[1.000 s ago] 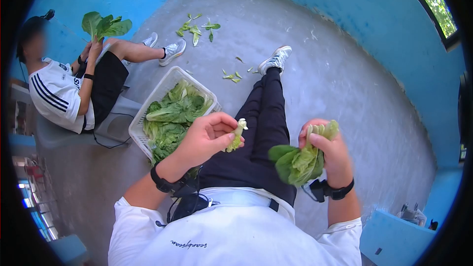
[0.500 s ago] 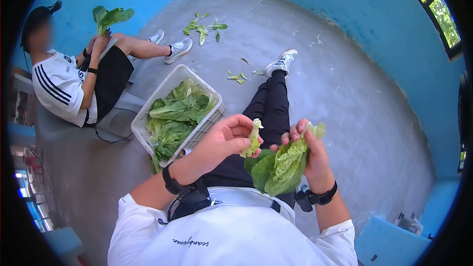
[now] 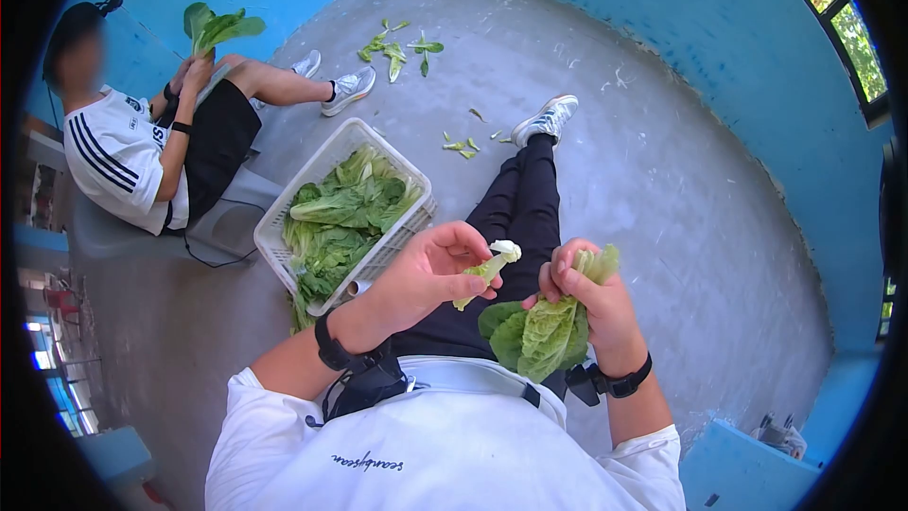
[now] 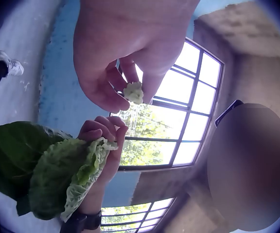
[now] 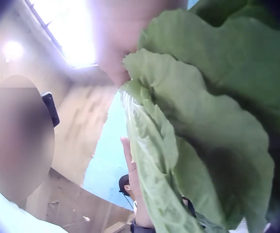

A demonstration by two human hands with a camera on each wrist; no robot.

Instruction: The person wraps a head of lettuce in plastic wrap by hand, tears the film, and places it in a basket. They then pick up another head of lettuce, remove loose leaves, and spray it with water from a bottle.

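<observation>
My left hand (image 3: 437, 270) pinches a small yellow-green leaf (image 3: 484, 274) with a pale, curled stalk end between thumb and fingers. In the left wrist view only its crinkled tip (image 4: 133, 92) shows below the fingers. Close by on the right, my right hand (image 3: 594, 298) grips a head of leafy greens (image 3: 544, 341) by its pale stalk end. Its leaves hang down and to the left, dark green outside and lighter, crinkled ones nearer me. Those leaves fill much of the right wrist view and hide part of the hand there.
A white plastic basket (image 3: 270, 224) of leafy greens (image 3: 336, 203) stands left of my legs. Beyond it a seated person (image 3: 118, 147) holds another bunch of greens (image 3: 218, 28). Loose leaves (image 3: 392, 52) and scraps (image 3: 462, 147) lie on the concrete floor (image 3: 653, 161).
My right hand has moved left with the greens, closer to my left hand. The small leaf in my left hand has tipped from upright to slanted, its pale end now pointing right.
</observation>
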